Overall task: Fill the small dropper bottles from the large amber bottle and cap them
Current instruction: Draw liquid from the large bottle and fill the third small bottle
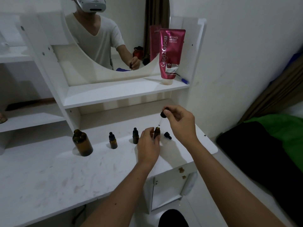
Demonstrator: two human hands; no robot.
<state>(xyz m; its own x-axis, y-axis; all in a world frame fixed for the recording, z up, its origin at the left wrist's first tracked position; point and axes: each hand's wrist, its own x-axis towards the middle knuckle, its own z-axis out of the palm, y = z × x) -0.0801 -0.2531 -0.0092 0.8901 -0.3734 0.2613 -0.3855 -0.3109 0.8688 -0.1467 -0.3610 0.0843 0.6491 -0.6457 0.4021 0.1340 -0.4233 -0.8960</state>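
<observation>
The large amber bottle (82,142) stands uncapped at the left of the white tabletop (49,177). Two small capped dropper bottles (113,140) (135,135) stand to its right. My left hand (148,147) grips a third small amber bottle (157,132), which is open and upright. My right hand (179,119) pinches a black-bulbed dropper (162,117) by the bulb, its glass tip hanging just above that bottle's mouth. A loose black dropper cap (167,135) lies on the table just right of the held bottle.
A white shelf (123,94) runs above the work area, with a pink tube (171,54) and a blue pen (184,80) on it. A round mirror (114,33) hangs behind. A green and black bed (270,145) lies at the right.
</observation>
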